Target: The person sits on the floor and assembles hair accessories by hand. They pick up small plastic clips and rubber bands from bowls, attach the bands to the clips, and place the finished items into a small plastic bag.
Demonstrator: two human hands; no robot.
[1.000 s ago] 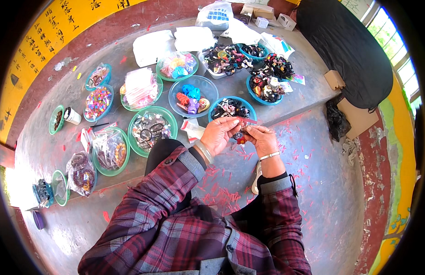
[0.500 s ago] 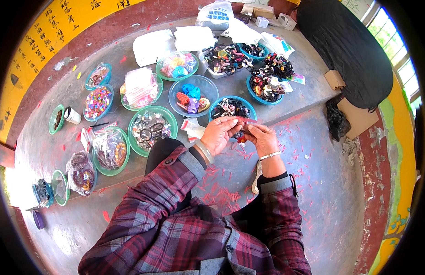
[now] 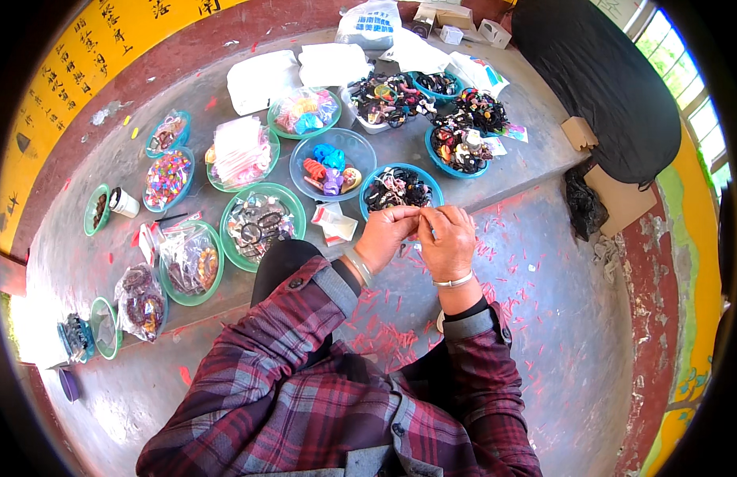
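My left hand [image 3: 386, 238] and my right hand [image 3: 449, 245] meet at the fingertips, just in front of a blue bowl of dark hair ties [image 3: 400, 189]. The fingers of both are pinched closed. Whatever lies between them is hidden or too small to make out. A clear bowl [image 3: 301, 176] with blue, red and purple bundles stands beyond my left hand. On the ledge next to that hand lies a small white and red packet [image 3: 334, 224].
Green bowls [image 3: 301, 222] of bagged trinkets stand on the concrete ledge [image 3: 535, 163] to the left. Farther back are white bags [image 3: 263, 82] and a tub of hair ties [image 3: 388, 99]. Red scraps [image 3: 392, 338] litter the floor. A black cover [image 3: 595, 87] stands at right.
My hands have drawn together, the right one moving left. The red strip stretched between them, and the red piece hanging below, no longer show.
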